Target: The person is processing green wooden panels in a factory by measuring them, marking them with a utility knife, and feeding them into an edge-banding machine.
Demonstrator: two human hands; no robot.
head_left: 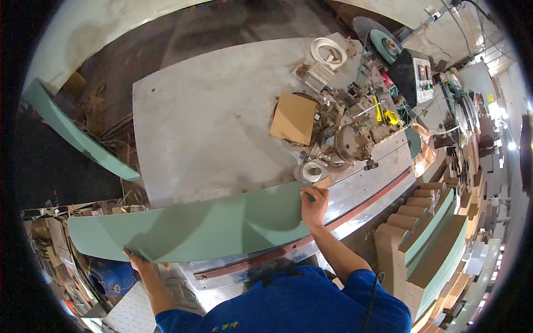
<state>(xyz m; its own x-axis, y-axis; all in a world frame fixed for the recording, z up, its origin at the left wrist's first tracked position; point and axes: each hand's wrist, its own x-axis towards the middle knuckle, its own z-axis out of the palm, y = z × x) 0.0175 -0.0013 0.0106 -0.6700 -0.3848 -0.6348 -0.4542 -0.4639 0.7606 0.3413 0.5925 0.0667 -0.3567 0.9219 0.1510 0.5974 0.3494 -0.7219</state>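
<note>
A long, curved, pale-green panel [194, 227] lies along the near side of a grey metal worktable [194, 122], its left part reaching past the table. At its lower left edge, my left hand [137, 260] grips the panel. My right hand [315, 208] rests at the panel's right end, fingers curled in a pinch; whatever they may hold is hidden. Just beyond that hand stands a round, pale roller-like part [311, 171] of a machine [350, 141] with metal heads and knobs. A brown square board [294, 118] lies atop the machine's left side.
Another curved green panel [83, 136] lies at the far left on a dark surface. Stacked curved pieces with green faces [430, 244] stand at the right. A coil of white strip [328, 53] and a control box [419, 77] are at the back right. A red-brown rail [366, 200] edges the table.
</note>
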